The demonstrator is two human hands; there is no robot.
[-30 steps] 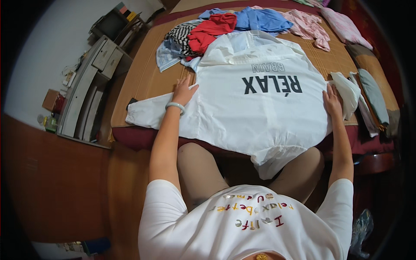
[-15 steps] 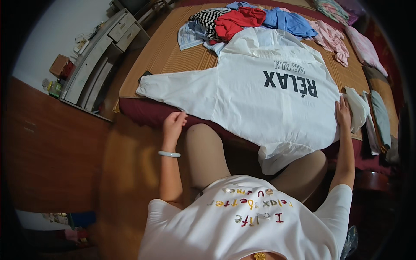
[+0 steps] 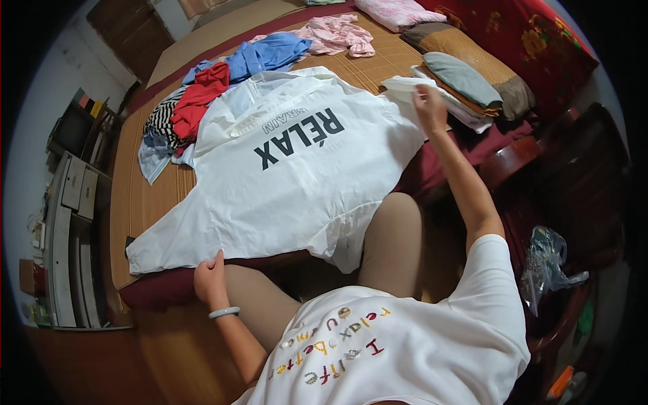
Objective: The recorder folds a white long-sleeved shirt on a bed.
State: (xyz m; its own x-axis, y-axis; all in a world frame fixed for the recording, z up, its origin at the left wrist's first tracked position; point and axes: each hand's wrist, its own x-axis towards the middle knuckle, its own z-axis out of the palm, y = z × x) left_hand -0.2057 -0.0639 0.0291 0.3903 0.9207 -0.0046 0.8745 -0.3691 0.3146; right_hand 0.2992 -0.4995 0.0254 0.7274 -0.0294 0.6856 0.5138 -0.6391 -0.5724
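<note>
A large white shirt (image 3: 283, 175) with dark lettering lies spread flat on a woven bed mat (image 3: 142, 202). My left hand (image 3: 209, 277) grips the shirt's hem at its near left corner, by the mat's front edge. My right hand (image 3: 430, 104) pinches the shirt's far right sleeve, lifted slightly beside a stack of folded clothes (image 3: 459, 88). A pale bangle sits on my left wrist.
Loose garments lie at the mat's far end: red (image 3: 199, 98), blue (image 3: 266, 54), pink (image 3: 334, 34) and a striped one (image 3: 160, 121). A brown pillow (image 3: 472, 57) lies at right. Grey drawers (image 3: 67, 229) stand left of the bed; a plastic bag (image 3: 547, 260) lies lower right.
My left hand has come down from the shirt's middle to its near left corner. My right hand stayed at the right sleeve, now lifting it. The view has swung round.
</note>
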